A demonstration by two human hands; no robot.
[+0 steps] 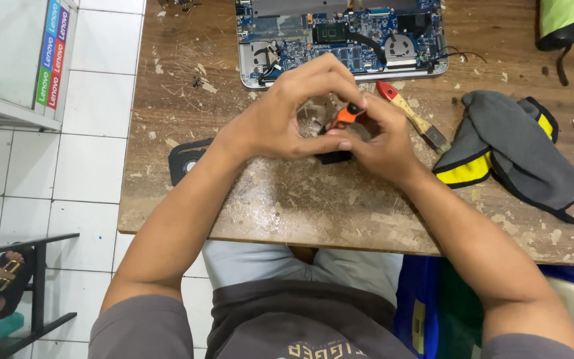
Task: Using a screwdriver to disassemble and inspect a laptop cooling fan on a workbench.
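My left hand (287, 113) and my right hand (383, 136) meet over the middle of a worn wooden table (340, 206). Between them is a small black part (335, 157), which the left hand's fingers press and hold from above. My right hand grips an orange-handled tool (347, 116), likely a small screwdriver, its tip pointing down into the black part. Most of the part is hidden by my fingers. Just beyond my hands lies an opened laptop (340, 40) with its blue circuit board and fan exposed.
A brush with a red and wooden handle (410, 116) lies right of my hands. A grey and yellow cloth (513, 149) sits further right. A black round part (186, 159) lies at the left. A white tiled floor and someone's sandalled foot (1, 269) are at the left.
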